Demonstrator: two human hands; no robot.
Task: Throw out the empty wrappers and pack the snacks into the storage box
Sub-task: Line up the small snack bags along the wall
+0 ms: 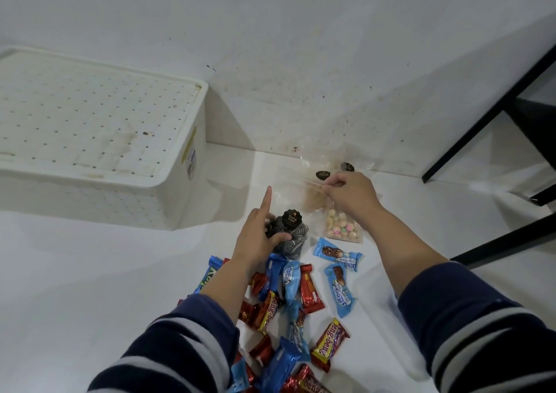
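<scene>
A white storage box with a perforated lid on it stands at the left against the wall. My left hand grips a clear bag of black-and-white swirl cookies, index finger pointing up. My right hand pinches a clear empty wrapper with crumbs and a black label, near the wall. A bag of small pastel biscuits lies just under that wrist. Several blue, red and yellow snack bars lie scattered between my arms.
The white floor meets a stained white wall right behind the wrappers. Black furniture legs slant down at the right, with another black bar low across the floor.
</scene>
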